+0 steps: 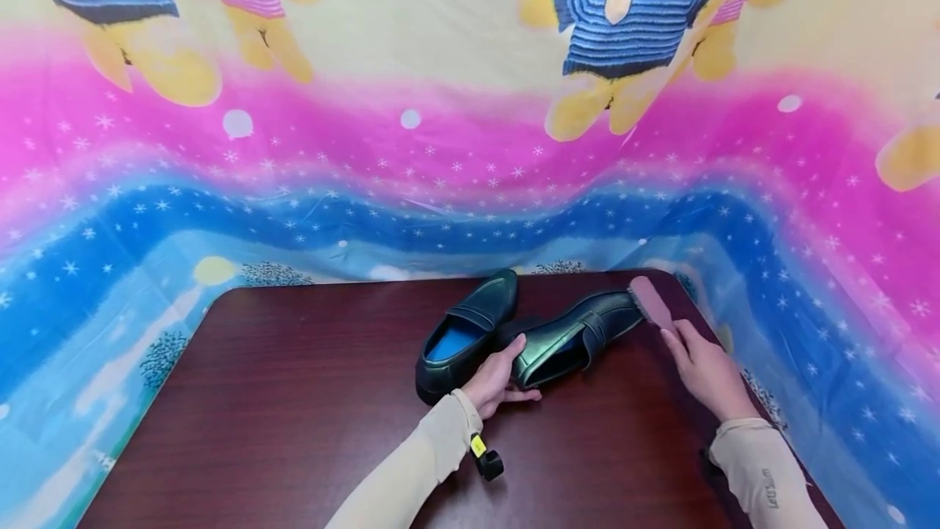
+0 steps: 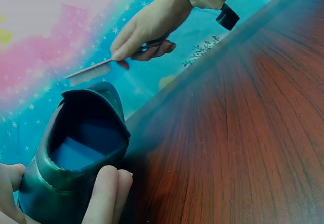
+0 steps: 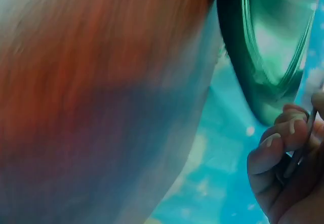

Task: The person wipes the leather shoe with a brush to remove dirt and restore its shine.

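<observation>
My left hand (image 1: 490, 384) grips a dark, shiny loafer (image 1: 552, 341) by its heel, thumb on one side and fingers on the other. The loafer is tilted, its toe towards the far right. A pinkish shoe brush (image 1: 651, 303) is in my right hand (image 1: 709, 370), its bristles at the toe in the head view. In the left wrist view the brush (image 2: 91, 74) is just beyond the toe; contact is hard to judge. The right wrist view shows the loafer's glossy front (image 3: 276, 36) beside my curled fingers (image 3: 266, 155). To the left lies the other loafer (image 1: 470, 325), blue-lined.
Beneath everything is a dark reddish-brown table (image 1: 294, 398) with rounded far corners. A patterned cloth (image 1: 470, 162) with bears and snowflakes hangs behind it and along both sides. A black strap piece with a yellow label (image 1: 485, 457) sits at my left wrist.
</observation>
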Motion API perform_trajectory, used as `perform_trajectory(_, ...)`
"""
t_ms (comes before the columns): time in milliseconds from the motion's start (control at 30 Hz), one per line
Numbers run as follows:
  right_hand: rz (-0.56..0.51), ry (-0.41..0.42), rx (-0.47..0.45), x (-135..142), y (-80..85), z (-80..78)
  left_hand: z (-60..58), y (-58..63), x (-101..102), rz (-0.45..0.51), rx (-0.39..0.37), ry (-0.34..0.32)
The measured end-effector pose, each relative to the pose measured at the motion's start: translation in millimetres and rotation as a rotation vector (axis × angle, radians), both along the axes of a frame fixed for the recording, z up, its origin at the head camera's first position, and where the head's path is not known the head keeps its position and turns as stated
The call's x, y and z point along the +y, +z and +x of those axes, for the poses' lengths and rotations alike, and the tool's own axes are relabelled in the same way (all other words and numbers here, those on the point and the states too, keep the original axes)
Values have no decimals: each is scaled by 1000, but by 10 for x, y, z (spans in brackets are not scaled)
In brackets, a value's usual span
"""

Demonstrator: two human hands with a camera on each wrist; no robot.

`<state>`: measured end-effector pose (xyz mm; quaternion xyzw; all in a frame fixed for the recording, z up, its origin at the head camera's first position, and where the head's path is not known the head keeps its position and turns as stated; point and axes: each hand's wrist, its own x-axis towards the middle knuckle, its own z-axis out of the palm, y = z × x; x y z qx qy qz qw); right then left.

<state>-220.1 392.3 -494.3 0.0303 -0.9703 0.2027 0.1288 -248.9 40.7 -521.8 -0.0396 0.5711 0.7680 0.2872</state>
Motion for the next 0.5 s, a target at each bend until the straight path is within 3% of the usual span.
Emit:
perform_trajectory(200,63,37,-16,-125,-10,-28,-10,-17,7,7,5,-10)
perform_trajectory(500,41,-40,-151,174,-57,16,-29,-36,-14,6,10,-29)
